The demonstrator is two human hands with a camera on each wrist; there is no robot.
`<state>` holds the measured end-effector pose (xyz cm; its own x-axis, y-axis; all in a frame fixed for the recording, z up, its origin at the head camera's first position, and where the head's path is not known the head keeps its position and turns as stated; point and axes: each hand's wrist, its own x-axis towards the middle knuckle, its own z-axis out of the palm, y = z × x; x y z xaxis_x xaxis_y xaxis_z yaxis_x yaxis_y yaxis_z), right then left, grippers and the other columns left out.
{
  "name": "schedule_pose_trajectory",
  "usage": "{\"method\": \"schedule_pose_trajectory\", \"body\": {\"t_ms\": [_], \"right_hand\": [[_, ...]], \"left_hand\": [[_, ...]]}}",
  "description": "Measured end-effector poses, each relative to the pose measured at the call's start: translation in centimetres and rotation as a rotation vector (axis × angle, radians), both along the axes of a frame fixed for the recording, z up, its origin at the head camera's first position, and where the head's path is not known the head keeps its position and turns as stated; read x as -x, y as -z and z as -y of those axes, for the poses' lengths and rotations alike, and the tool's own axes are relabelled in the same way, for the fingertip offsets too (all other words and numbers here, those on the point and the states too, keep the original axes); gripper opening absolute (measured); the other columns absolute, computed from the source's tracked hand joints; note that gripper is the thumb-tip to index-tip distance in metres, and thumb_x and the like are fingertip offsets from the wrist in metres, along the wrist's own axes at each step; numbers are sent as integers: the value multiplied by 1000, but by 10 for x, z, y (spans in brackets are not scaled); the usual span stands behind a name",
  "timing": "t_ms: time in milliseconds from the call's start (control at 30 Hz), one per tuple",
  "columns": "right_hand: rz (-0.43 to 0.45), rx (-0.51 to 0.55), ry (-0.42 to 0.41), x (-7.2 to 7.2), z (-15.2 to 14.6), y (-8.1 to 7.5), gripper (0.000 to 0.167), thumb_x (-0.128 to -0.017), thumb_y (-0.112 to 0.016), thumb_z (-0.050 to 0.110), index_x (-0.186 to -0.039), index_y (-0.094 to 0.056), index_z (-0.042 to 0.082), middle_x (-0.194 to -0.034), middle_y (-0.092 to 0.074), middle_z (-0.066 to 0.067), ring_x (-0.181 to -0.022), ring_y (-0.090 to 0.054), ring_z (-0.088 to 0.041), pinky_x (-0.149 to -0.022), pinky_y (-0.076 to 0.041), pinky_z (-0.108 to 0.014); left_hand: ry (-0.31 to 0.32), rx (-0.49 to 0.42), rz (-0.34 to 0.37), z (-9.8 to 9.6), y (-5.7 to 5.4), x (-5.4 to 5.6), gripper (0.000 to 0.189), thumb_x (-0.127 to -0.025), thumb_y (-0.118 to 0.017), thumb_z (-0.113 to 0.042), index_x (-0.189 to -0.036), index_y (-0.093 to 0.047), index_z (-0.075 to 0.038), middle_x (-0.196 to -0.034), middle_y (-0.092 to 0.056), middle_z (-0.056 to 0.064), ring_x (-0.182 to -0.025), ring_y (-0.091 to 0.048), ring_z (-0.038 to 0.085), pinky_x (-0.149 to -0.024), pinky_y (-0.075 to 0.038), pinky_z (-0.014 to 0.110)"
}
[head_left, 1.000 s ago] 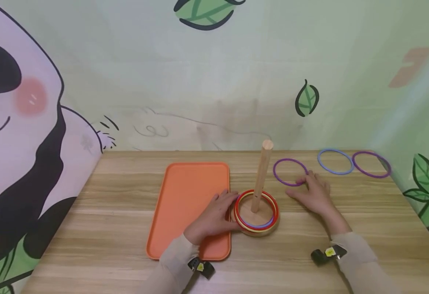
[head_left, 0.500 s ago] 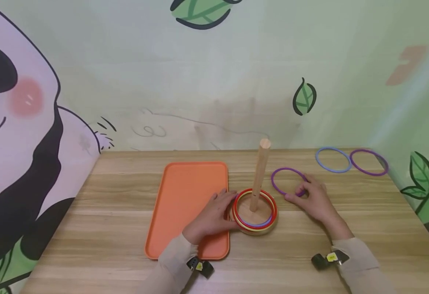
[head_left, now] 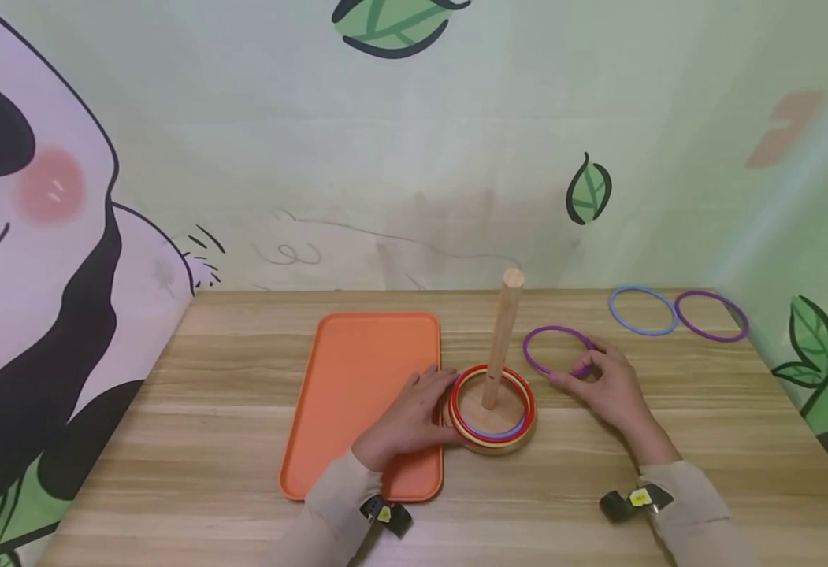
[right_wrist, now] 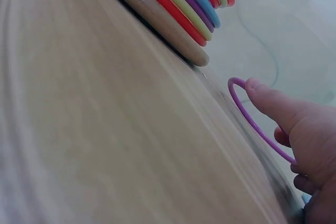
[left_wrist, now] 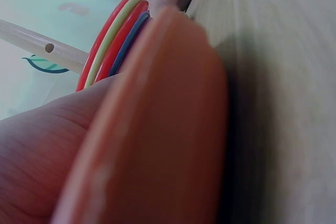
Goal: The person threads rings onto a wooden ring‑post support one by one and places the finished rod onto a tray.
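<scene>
A wooden ring-toss stand has a round base (right_wrist: pixel 173 38) and an upright peg (head_left: pixel 502 339). Red, yellow, blue and purple rings are stacked around the peg's foot, a red ring (right_wrist: pixel 168 6) low in the pile. My left hand (head_left: pixel 406 421) holds the base's left side, thumb in front and fingers behind, with the forearm across the tray. To the right of the stand, my right hand (head_left: pixel 608 386) pinches a purple ring (right_wrist: pixel 251 123) between thumb and fingers at its near right side. In the right wrist view that ring slants, its thumb-side edge raised.
An orange tray (head_left: pixel 371 378) lies left of the stand, under the left hand. At the back right lie a blue ring (head_left: pixel 644 333) and another purple ring (head_left: pixel 722 339), side by side. A printed backdrop (head_left: pixel 399 157) rises behind the table's back edge.
My right hand has closed its thumb and fingers on the near purple ring and drawn it slightly toward me. The left hand keeps its place at the stand.
</scene>
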<state>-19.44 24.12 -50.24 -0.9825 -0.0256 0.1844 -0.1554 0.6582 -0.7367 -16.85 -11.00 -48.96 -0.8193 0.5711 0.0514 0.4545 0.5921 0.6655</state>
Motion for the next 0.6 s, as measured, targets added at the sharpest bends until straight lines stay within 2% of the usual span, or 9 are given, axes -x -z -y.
{"method": "schedule_pose_trajectory", "body": {"t_ms": [600], "right_hand": [[0, 81, 30, -1, 1, -2, 40, -78, -96, 26, -86, -65, 2, -162, -36, -33, -147, -32, -60, -120, -24, -70]], "left_hand": [[-6, -3, -3, 1, 2, 0, 92, -85, -88, -41, -158, -45, -5, -163, -43, 18, -159, -22, 42, -128, -12, 60]]}}
